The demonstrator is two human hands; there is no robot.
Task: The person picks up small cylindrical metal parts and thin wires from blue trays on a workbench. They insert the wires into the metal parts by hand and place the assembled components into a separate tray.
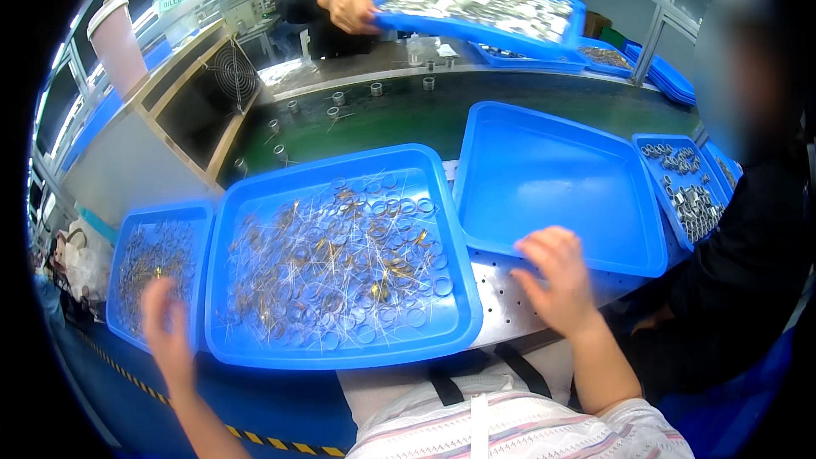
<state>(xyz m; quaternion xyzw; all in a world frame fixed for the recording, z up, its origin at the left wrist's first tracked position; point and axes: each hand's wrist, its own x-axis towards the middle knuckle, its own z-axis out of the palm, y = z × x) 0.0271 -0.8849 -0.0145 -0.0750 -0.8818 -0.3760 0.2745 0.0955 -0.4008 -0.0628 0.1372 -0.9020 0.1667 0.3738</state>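
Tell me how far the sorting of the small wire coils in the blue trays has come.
Done: nothing visible; the right blue tray is empty. In hand: the left hand hovers at the edge of the small left tray of coils, and the right hand rests on the metal table by the empty tray. Left: the middle tray is full of tangled coils.

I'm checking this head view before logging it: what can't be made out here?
- Left hand: motion-blurred, so what it holds or touches at the small left tray is unclear.
- Right hand: seen from the back, palm side hidden; any part in it cannot be seen.
- Parts in the middle tray: tangled rings and wires, too small to count.
- Far tray held by another person: contents only a pale blur.
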